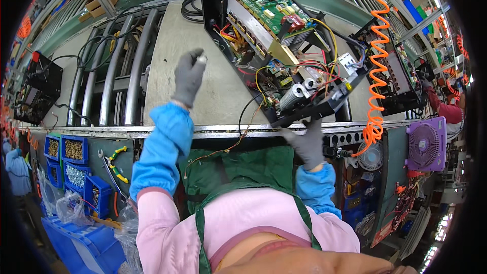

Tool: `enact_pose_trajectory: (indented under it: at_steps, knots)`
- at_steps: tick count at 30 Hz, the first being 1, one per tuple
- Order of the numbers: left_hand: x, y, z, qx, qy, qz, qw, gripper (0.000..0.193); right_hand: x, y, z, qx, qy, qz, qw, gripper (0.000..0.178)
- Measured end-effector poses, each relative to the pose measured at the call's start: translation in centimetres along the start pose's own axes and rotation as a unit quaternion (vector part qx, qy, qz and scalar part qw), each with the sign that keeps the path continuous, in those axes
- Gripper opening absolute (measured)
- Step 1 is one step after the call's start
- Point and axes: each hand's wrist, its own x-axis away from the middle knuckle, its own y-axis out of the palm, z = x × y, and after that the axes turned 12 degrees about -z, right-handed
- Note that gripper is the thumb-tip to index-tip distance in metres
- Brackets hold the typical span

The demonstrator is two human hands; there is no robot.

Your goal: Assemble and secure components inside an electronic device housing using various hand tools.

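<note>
My left hand (188,77), in a grey glove, is raised over the pale board at the left of an open machine chassis. Its fingers are curled together; a small pale spot shows at their tips, and I cannot make out whether it is a held thing or a bare fingertip. My right hand (307,144), also gloved, is at the near edge of the chassis (324,110), thumb and fingers apart. Whether it touches that edge is unclear. A green circuit board (253,2) tops the chassis, with a silver ribbed cylinder (291,96) and coloured wires nearer me.
Steel rollers (117,66) carry loose black cable on the left. An orange coiled hose (378,45) hangs right of the chassis. Blue bins (76,149) of small hardware and yellow-handled pliers (119,170) lie lower left. A purple fan (426,144) and another person's red sleeve (449,110) are at right.
</note>
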Motion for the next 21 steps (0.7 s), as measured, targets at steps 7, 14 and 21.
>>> enact_pose_trajectory:
  at_steps: [7,14,21]
  knots:
    - [-15.4,-1.6,-4.4,-0.406,0.023,0.042,0.913,0.049,-1.3,5.7,6.5,0.318,0.008,0.16,0.935,0.083]
    - [-23.2,-0.3,-5.3,-0.361,-0.111,0.005,0.926,0.049,-0.7,6.5,5.3,0.298,0.144,0.038,0.943,0.06]
    - [-19.7,-3.6,-5.6,-0.378,-0.1,0.014,0.92,0.04,-2.3,4.0,5.3,0.277,0.042,0.03,0.959,0.036]
